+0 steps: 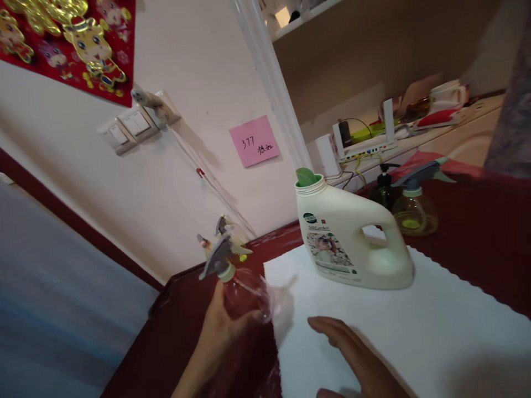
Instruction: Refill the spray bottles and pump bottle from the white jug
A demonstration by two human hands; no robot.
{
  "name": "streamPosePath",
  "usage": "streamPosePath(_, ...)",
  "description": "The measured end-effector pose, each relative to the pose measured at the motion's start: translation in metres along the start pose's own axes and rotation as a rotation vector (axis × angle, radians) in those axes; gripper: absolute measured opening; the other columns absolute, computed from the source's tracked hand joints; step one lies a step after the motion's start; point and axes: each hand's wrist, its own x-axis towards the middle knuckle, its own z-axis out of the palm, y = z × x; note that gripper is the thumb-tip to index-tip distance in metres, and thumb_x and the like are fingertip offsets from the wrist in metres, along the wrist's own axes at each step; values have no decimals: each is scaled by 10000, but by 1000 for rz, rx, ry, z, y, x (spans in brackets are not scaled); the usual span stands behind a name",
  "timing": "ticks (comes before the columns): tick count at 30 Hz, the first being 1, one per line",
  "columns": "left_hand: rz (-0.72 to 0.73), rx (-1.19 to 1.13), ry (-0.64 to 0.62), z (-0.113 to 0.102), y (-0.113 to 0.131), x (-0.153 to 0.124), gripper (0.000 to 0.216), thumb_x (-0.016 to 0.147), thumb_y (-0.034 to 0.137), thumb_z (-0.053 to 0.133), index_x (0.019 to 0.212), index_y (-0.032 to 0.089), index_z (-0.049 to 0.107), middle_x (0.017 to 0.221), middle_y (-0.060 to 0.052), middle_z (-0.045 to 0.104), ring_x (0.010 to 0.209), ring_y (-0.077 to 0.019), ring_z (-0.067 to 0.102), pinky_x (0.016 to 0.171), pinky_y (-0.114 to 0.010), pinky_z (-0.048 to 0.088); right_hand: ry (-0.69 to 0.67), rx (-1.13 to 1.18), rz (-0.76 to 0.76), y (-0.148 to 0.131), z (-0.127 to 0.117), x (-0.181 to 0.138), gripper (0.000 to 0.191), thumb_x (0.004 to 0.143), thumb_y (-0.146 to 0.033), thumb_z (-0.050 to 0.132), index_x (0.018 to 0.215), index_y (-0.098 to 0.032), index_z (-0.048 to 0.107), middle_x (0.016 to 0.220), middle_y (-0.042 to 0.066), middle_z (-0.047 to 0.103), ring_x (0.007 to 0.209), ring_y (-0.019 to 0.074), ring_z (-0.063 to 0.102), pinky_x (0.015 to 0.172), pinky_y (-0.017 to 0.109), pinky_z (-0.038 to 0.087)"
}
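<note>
- Spray bottle (249, 293): at left of centre, tilted, its clear body below a grey and pale-green trigger head. It sits low in the view, at the left edge of the white sheet; whether its base touches anything I cannot tell.
- Left hand (226, 320): curled around the lower body of that bottle, thumb on the near side, holding it firmly over the dark red tabletop (182, 309).
- Grey-topped object (222, 224): just behind the trigger head, near the wall, too blurred to name.
- Pink note (254, 141): stuck to the wall, handwritten with "377" and some characters below.
- White sheet (298, 359): spread over the table, with a wavy edge on the far side.
- Cream jug (360, 249): upright on the sheet, a green piece rising from its threaded neck, a printed label on the front, the handle hole at right.
- Right hand (369, 370): below the jug and apart from it, fingers held wide with nothing between them.
- White router (369, 148): on the ledge behind the jug.
- Dark pump bottle (384, 190): partly hidden behind the jug.
- Second sprayer (415, 213): just right of it, upright, some yellowish liquid inside.
</note>
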Motion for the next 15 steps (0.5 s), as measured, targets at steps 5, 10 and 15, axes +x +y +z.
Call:
streamPosePath(5, -26, -171, -244, 33, -12, -24, 733, 640, 353, 928, 1250, 211, 547, 1306, -163, 669, 1173, -362, 668, 958, -443, 552, 15, 14, 98, -11, -10, 2, 830, 820, -309, 731, 1570, -268, 378, 1611, 125, 378, 1468, 334, 393, 1197, 532, 367)
streamPosePath(10, 9, -133, -395, 50, -31, -31, 828, 635, 409, 927, 1343, 254, 528, 1351, -152, 638, 1222, -375, 633, 996, -488, 536, -3, 12, 78, -8, -14, 13, 1032, 720, -276, 778, 1612, -204, 262, 1673, 157, 226, 1545, 347, 216, 1248, 585, 227)
streamPosePath(15, 49, -97, -470, 59, -28, -39, 920, 587, 489, 948, 1389, 272, 553, 1391, -158, 631, 1330, -425, 549, 1135, -554, 421, -5, 86, -47, 1, -9, 21, 983, 710, -432, 794, 1546, -194, 333, 1527, 217, 452, 1380, 375, 492, 1108, 536, 459)
